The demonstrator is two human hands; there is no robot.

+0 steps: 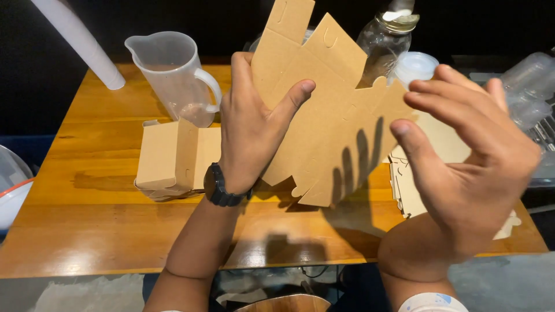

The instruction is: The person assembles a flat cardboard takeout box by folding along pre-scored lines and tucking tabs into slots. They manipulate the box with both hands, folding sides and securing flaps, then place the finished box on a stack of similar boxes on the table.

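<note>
— Cardboard blank [324,115]: brown, flat, die-cut with tabs and slots, held tilted above the table [87,219].

— Who holds it?

— Left hand [248,133] pinches its edge, thumb in front. Right hand [468,156] hovers spread just beside it, not touching.

— Around it?

— One folded box [167,156], one jug [173,75], one glass jar [384,40] partly hidden behind the blank, one stack of blanks [407,190] under the right hand.

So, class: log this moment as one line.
left hand: holds flat brown cardboard box blank | right hand: open, beside it | wooden table
</note>
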